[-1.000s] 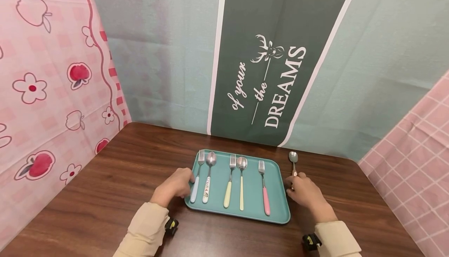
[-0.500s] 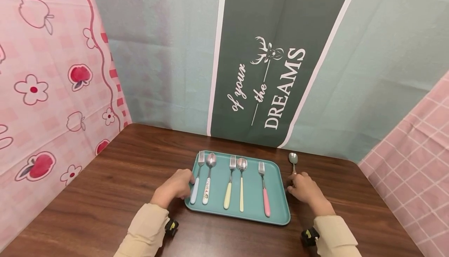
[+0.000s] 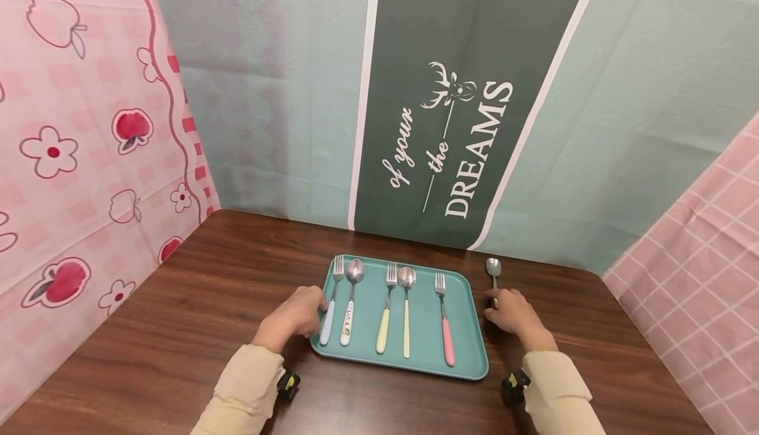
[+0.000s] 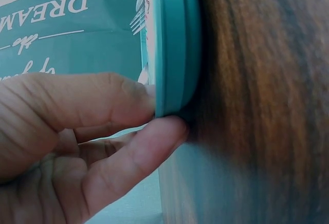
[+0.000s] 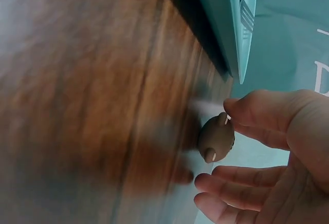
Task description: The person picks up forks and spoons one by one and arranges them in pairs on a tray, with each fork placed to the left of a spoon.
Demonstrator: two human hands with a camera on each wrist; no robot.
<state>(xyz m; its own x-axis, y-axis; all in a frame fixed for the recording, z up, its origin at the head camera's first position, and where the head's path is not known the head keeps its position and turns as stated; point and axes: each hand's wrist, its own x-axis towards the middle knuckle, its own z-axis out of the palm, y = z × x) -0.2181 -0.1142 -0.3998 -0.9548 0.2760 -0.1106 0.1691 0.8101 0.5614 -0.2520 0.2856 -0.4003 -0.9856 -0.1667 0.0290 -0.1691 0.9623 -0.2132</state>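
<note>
At the tray's left edge my left hand (image 3: 298,311) pinches the rim of the teal tray (image 3: 422,319). In the left wrist view, the thumb and a finger meet round the tray edge (image 4: 175,44). On the tray lie a blue-handled fork (image 3: 328,321), a patterned-handle spoon (image 3: 347,319), a yellow-handled fork (image 3: 384,329), a yellow-handled spoon (image 3: 406,323) and a pink-handled fork (image 3: 447,339). My right hand (image 3: 514,312) is over the handle of another spoon (image 3: 493,267) on the table. Its brown, eared handle end (image 5: 216,137) lies between thumb and spread fingers.
The dark wooden table (image 3: 196,316) reaches back to a grey-green curtain (image 3: 273,125). A pink patterned cloth (image 3: 107,191) hangs at the left and a pink checked cloth (image 3: 700,277) at the right.
My right hand has shifted slightly over the loose spoon's handle and now hides more of it. The left hand, tray and cutlery have kept their places.
</note>
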